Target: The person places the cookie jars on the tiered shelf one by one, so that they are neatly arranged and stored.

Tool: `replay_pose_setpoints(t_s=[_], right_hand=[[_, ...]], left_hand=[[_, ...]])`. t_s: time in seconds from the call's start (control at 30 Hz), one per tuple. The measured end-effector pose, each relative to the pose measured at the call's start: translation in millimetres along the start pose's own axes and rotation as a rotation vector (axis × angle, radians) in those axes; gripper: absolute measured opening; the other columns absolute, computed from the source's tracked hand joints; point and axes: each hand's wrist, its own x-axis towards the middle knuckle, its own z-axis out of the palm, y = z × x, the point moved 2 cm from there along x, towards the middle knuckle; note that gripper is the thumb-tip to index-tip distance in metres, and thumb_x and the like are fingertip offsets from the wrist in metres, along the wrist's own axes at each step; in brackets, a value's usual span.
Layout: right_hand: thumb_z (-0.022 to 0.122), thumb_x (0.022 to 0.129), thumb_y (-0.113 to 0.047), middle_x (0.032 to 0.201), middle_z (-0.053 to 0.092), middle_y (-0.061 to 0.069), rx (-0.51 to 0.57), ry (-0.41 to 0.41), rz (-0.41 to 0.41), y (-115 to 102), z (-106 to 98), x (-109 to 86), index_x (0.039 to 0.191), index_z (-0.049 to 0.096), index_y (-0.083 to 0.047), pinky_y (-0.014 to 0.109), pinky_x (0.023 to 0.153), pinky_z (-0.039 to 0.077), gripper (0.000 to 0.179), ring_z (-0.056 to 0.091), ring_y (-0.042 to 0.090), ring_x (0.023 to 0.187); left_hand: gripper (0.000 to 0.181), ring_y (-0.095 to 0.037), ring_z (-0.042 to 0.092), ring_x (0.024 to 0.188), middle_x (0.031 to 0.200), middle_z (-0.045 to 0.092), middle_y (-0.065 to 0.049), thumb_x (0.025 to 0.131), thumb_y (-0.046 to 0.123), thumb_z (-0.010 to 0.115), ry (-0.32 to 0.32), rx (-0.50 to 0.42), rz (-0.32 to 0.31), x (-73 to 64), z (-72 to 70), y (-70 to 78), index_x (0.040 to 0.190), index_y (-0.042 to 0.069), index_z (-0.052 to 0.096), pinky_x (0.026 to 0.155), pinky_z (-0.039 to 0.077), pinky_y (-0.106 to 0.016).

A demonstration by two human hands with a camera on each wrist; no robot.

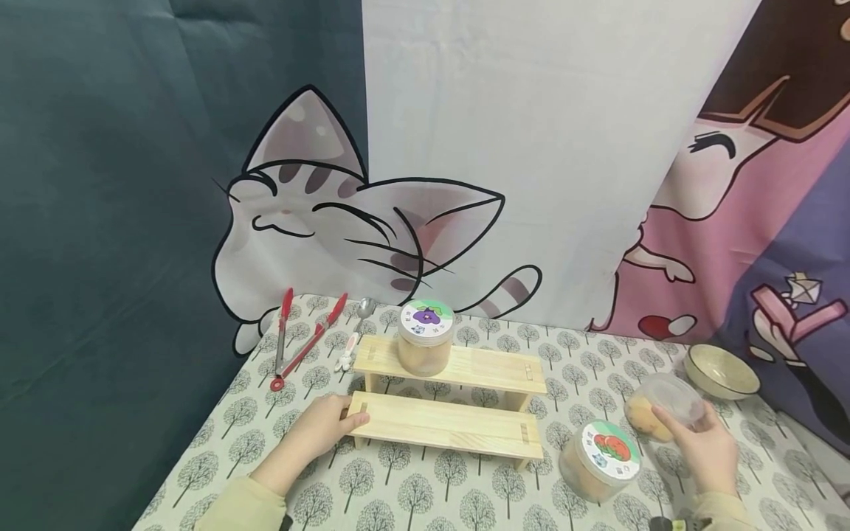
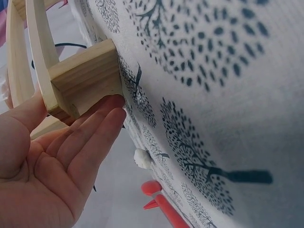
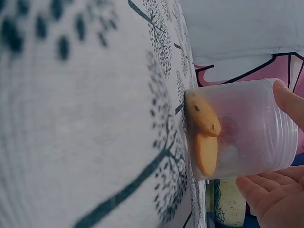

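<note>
My left hand [image 1: 327, 425] grips the left end of the lower step of a two-tier wooden shelf [image 1: 445, 426]. In the left wrist view its thumb lies on the board [image 2: 47, 52], with the fingers by the shelf leg. At the right, my right hand [image 1: 705, 446] holds a translucent plastic jar [image 3: 247, 128] near its top. Yellowish pieces that look like biscuits [image 3: 204, 128] lie inside at its base, which appears to sit on the cloth. Left of that hand stands a jar with a tomato label [image 1: 600, 461]. A jar with an eggplant label [image 1: 426, 337] stands on the upper step.
Red-tipped tongs [image 1: 302, 346] lie spread at the back left, beside a spoon [image 1: 356, 335] with a white handle. A cream bowl [image 1: 721, 371] stands at the right back, behind the held jar. Tree-patterned cloth [image 1: 415, 494] covers the table; printed curtains [image 1: 564, 147] hang behind.
</note>
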Motion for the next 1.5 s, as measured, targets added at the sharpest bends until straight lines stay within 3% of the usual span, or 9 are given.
replay_pose_setpoints(t_s=[0.5, 0.83, 1.07, 1.23, 1.33, 1.5], right_hand=[[0.07, 0.081, -0.05, 0.146, 0.032, 0.029, 0.037, 0.03, 0.016, -1.0, -0.9, -5.2, 0.151, 0.022, -0.008, 0.058, 0.102, 0.034, 0.095, 0.038, 0.049, 0.128], [0.069, 0.081, -0.052, 0.153, 0.022, 0.018, 0.077, 0.006, 0.081, -0.8, -1.8, -8.1, 0.153, 0.013, -0.014, 0.054, 0.106, 0.032, 0.099, 0.03, 0.042, 0.135], [0.07, 0.081, -0.05, 0.151, 0.026, 0.019, 0.072, 0.027, 0.055, -4.1, -5.0, -12.0, 0.151, 0.025, -0.011, 0.054, 0.106, 0.032, 0.091, 0.033, 0.043, 0.133], [0.07, 0.081, -0.049, 0.153, 0.024, 0.016, 0.073, 0.026, 0.037, -9.4, -7.0, -14.2, 0.151, 0.023, -0.012, 0.051, 0.108, 0.031, 0.092, 0.033, 0.041, 0.134], [0.07, 0.082, -0.048, 0.153, 0.023, 0.014, 0.085, 0.023, 0.031, -12.7, -7.9, -16.5, 0.152, 0.02, -0.014, 0.043, 0.11, 0.029, 0.092, 0.033, 0.039, 0.135], [0.07, 0.083, -0.045, 0.154, 0.021, 0.009, 0.133, 0.013, 0.025, -20.2, -9.8, -21.9, 0.152, 0.021, -0.018, 0.012, 0.105, 0.028, 0.088, 0.03, 0.03, 0.138]], left_hand=[[0.034, -0.035, 0.066, 0.092, 0.096, 0.071, -0.015, 0.084, 0.032, 0.07, 0.001, -0.017, 0.0, 1.5, 0.1, 0.6, 0.104, 0.004, 0.07, 0.084, 0.051, -0.052], [0.034, -0.035, 0.066, 0.093, 0.096, 0.07, -0.015, 0.084, 0.031, 0.07, -0.002, -0.02, -0.013, -1.7, -0.6, 0.1, 0.104, 0.003, 0.07, 0.083, 0.051, -0.052], [0.036, -0.037, 0.065, 0.095, 0.098, 0.07, -0.017, 0.085, 0.031, 0.069, 0.003, -0.021, -0.005, -2.7, -0.6, -0.5, 0.106, 0.002, 0.069, 0.086, 0.05, -0.053], [0.034, -0.036, 0.066, 0.093, 0.096, 0.07, -0.016, 0.084, 0.03, 0.07, 0.005, -0.024, -0.004, -2.0, -0.9, -0.5, 0.104, 0.002, 0.07, 0.084, 0.051, -0.052], [0.034, -0.036, 0.066, 0.092, 0.095, 0.07, -0.016, 0.084, 0.03, 0.07, 0.004, -0.025, -0.003, -1.6, -0.9, -0.6, 0.104, 0.003, 0.07, 0.084, 0.051, -0.052], [0.036, -0.037, 0.066, 0.093, 0.097, 0.07, -0.017, 0.084, 0.031, 0.07, 0.003, -0.022, -0.001, -1.4, -0.8, -0.7, 0.105, 0.003, 0.07, 0.084, 0.05, -0.053]])
